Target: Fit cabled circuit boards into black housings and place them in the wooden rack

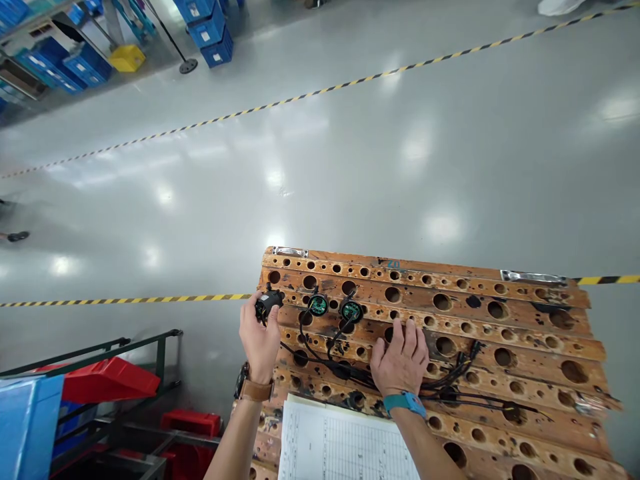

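At the board's left edge, my left hand (261, 341) grips a black cylindrical housing (270, 303) between thumb and fingers. To its right, two round black housings with green circuit boards inside (318, 305) (352, 311) sit on the perforated wooden board (430, 320), black leads attached. My right hand (400, 360) rests palm down, fingers stretched out, on the board. A bundle of black cables (445, 383) runs across the wood and passes under that hand; whether the palm presses on it is hidden.
Printed sheets (345, 443) lie on the board's near side. Metal handles (533, 277) are fixed along its far edge. A dark rack (160, 360) with red bins (113, 380) and a blue bin (30, 427) stands at left. Blue crates (207, 33) are stacked beyond the striped floor tape.
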`<state>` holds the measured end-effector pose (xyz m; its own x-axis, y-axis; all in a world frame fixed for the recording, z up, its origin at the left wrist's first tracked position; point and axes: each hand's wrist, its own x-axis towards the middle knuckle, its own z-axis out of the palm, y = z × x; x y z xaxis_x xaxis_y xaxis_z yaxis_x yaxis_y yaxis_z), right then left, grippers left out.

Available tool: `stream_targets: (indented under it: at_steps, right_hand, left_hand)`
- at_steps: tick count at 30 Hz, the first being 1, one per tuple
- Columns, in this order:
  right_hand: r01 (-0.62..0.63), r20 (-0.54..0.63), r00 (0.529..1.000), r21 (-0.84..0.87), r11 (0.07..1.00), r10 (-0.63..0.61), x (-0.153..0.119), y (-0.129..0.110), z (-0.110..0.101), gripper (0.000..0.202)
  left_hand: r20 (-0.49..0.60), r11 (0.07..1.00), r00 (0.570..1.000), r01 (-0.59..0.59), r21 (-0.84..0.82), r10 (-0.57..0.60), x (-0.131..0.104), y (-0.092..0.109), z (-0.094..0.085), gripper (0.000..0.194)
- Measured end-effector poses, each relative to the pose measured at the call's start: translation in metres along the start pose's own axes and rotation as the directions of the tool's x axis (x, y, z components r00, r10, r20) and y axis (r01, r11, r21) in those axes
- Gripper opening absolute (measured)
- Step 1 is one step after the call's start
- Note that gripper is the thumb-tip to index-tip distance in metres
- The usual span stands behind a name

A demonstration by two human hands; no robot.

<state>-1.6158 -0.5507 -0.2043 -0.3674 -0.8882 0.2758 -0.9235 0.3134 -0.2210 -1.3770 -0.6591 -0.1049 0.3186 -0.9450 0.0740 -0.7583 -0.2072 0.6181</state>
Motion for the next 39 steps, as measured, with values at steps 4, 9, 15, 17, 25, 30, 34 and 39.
stream_targets:
  at_steps: [4,9,15,17,25,30,34,39]
  right_hand:
    - [0.003,-0.014,1.000,-0.021,1.000,-0.003,0.002,-0.001,-0.002,0.069]
    - [0.014,-0.017,1.000,-0.029,0.999,-0.015,0.003,-0.001,-0.002,0.068]
    - [0.015,-0.015,1.000,-0.036,0.999,-0.016,0.002,0.000,-0.001,0.068]
    - [0.012,-0.020,1.000,-0.039,0.999,-0.013,0.002,0.000,-0.001,0.069]
    - [0.019,0.009,1.000,-0.021,1.000,-0.018,-0.003,0.006,0.004,0.073]
    - [0.001,0.009,1.000,0.011,1.000,-0.001,-0.004,0.005,0.005,0.072]
    - [0.003,0.001,1.000,-0.002,1.000,-0.003,-0.002,0.004,0.004,0.068]
    - [-0.013,0.007,1.000,0.021,1.000,0.013,-0.002,0.003,0.004,0.066]
  left_hand:
    - [0.056,0.993,0.993,-0.103,0.057,0.100,0.009,-0.004,0.005,0.037]
    - [0.139,0.978,0.974,-0.191,0.081,0.179,0.014,-0.004,0.015,0.039]
    - [0.109,0.987,0.983,-0.155,0.036,0.150,0.008,0.002,0.007,0.042]
    - [0.113,0.993,0.987,-0.119,0.004,0.118,0.007,0.001,0.004,0.042]
    - [0.226,0.996,0.972,-0.072,0.043,0.060,0.011,0.005,0.012,0.049]
    - [0.293,0.959,0.945,-0.210,0.192,0.148,0.007,0.021,0.021,0.051]
    - [0.278,0.946,0.947,-0.229,0.230,0.161,0.006,0.025,0.026,0.043]
    - [0.288,0.959,0.937,-0.245,0.142,0.197,0.005,0.015,0.026,0.050]
